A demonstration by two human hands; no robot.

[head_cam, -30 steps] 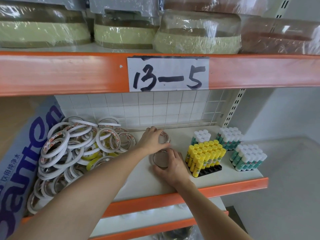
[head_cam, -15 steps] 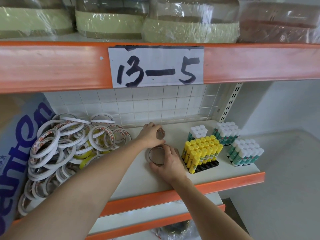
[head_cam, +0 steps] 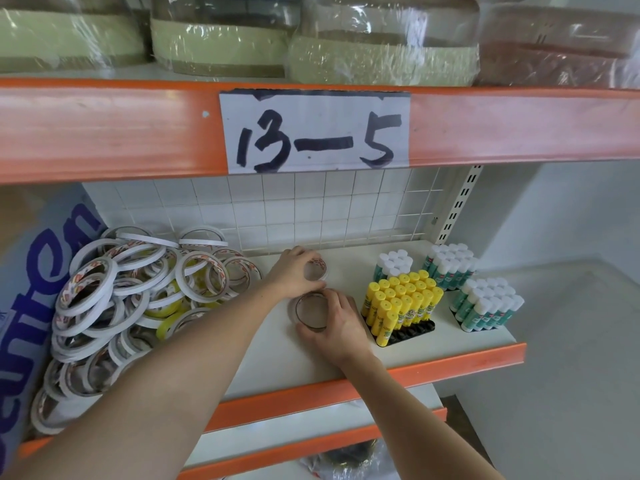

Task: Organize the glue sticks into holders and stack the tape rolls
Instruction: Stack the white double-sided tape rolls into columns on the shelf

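A loose heap of white tape rolls (head_cam: 138, 292) covers the left of the white shelf (head_cam: 346, 362). My left hand (head_cam: 291, 275) grips a small tape roll (head_cam: 320, 266) set toward the back of the shelf. Just in front of it, my right hand (head_cam: 337, 323) curls around a short stack of tape rolls (head_cam: 310, 308) standing on the shelf. Yellow glue sticks (head_cam: 401, 301) stand upright in a black holder (head_cam: 408, 336) to the right. Three groups of green-and-white glue sticks (head_cam: 486, 306) stand behind and beside them.
An orange beam with a paper label "13-5" (head_cam: 315, 133) hangs overhead, with wrapped bundles on the upper shelf (head_cam: 381, 46). A white wire grid (head_cam: 311, 209) backs the shelf. A printed carton (head_cam: 31, 292) stands at the far left. A lower shelf (head_cam: 311, 427) lies beneath.
Both hands stay on their tape rolls in nearly the same spots. The camera has shifted slightly, so the shelf sits a little higher and left in view.
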